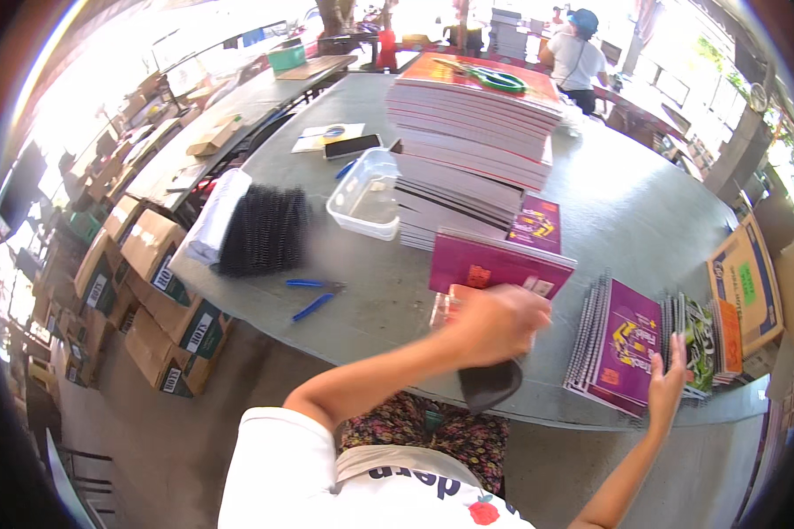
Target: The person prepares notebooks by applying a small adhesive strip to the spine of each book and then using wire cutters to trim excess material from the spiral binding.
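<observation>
My left hand (503,324) is bent in front of a purple-covered notebook (454,273) that leans up against the tall paper stack; motion blurs its fingers, so any grip is unclear. Partly behind that hand is a clear, orange-tinted item (441,309). My right hand (668,383) has its fingers stretched along the right side of a pile of purple spiral notebooks (622,348). Beside them stand green-covered spiral notebooks (699,339) and an orange one (729,339). Another purple cover (536,224) lies behind the leaning notebook.
Green-handled scissors (501,80) lie on a tall stack of orange-topped books (468,115). Left are a clear plastic tub (362,198), black spiral coils (263,231), blue-handled pliers (313,306) and a phone (353,146). A cardboard box (745,282) stands right; a person (578,57) is farther back.
</observation>
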{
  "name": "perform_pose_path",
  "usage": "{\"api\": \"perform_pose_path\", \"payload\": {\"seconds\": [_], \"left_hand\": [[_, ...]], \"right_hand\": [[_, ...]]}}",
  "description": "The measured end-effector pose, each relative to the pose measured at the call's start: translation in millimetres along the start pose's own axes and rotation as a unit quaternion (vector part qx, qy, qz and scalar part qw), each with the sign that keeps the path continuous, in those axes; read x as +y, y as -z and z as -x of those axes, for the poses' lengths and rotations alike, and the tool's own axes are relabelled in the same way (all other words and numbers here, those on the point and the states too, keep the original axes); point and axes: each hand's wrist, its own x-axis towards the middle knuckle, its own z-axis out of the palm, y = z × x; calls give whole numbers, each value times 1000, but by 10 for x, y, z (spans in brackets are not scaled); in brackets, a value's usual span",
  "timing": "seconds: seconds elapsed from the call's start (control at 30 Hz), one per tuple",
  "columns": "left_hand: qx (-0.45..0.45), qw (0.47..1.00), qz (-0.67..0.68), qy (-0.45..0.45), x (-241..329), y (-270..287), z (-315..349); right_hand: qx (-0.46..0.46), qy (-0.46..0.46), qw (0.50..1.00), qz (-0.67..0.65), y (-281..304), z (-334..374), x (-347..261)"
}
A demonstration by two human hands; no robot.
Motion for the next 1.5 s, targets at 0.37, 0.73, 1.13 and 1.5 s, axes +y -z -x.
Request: {"api": "perform_pose_path", "payload": {"seconds": [0.37, 0.73, 1.13, 1.5], "left_hand": [[86, 833, -193, 512, -1664, 490, 1745], [632, 637, 386, 216, -1456, 1489, 1966], [313, 875, 300, 219, -684, 775, 989], [338, 917, 69, 201, -661, 617, 658]], "right_hand": [[38, 395, 901, -174, -1206, -237, -2742], [-53, 391, 892, -221, -1328, -73, -2870], [-80, 360, 907, -206, -1283, -50, -2909], [-235, 255, 900, -264, -1106, -80, -2879]]}}
